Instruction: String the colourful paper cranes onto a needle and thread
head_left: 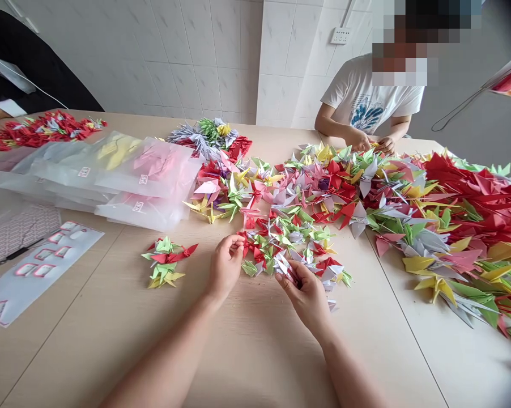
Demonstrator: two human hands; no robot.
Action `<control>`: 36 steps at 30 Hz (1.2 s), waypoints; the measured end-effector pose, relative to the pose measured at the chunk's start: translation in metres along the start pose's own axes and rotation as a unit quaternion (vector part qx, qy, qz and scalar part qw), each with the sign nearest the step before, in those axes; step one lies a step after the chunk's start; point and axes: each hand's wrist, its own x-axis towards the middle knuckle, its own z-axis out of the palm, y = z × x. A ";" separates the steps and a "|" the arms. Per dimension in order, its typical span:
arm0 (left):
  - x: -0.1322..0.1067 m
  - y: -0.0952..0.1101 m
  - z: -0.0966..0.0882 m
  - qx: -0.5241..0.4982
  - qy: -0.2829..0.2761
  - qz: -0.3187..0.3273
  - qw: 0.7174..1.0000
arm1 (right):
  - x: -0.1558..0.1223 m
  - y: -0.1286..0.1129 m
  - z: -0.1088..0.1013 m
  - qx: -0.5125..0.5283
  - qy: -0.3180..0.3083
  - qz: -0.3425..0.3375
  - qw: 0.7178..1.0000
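My right hand [306, 297] pinches a white paper crane [286, 266] at the front edge of a heap of small origami cranes [285, 238] in red, green, white and yellow. My left hand [225, 266] sits just left of that heap, its fingers curled together beside a red crane [249, 237]. Whatever lies between those fingertips is hidden. A small cluster of red, green and yellow cranes [164, 262] rests to the left of my left hand. A much larger spread of cranes [446, 226] covers the table's right side.
Translucent plastic bags [140, 181] of coloured paper lie on the pale wooden table [111, 340]. Printed label sheets [38, 266] lie at the left edge. A red crane pile [47, 129] sits at the far left. A person in a white T-shirt [368, 96] reaches into the cranes across the table.
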 end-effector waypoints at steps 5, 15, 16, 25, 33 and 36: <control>-0.013 0.011 0.006 -0.010 -0.043 0.036 0.998 | 0.000 0.002 0.000 0.033 0.005 -0.005 0.999; -0.033 0.013 0.015 0.117 -0.187 0.189 0.957 | 0.001 0.002 0.001 0.030 -0.010 -0.012 0.999; -0.033 0.013 0.015 0.125 -0.189 0.206 0.952 | 0.001 0.003 0.002 0.022 -0.012 -0.011 1.000; -0.034 0.019 0.014 0.100 -0.203 0.156 0.961 | 0.000 0.005 0.001 0.016 0.004 -0.026 1.000; -0.036 0.028 0.013 0.015 -0.261 0.058 0.963 | 0.000 0.009 0.000 0.072 0.033 -0.036 0.996; -0.037 0.030 0.015 -0.060 -0.293 -0.013 0.954 | 0.000 0.010 0.000 0.087 0.033 -0.041 0.995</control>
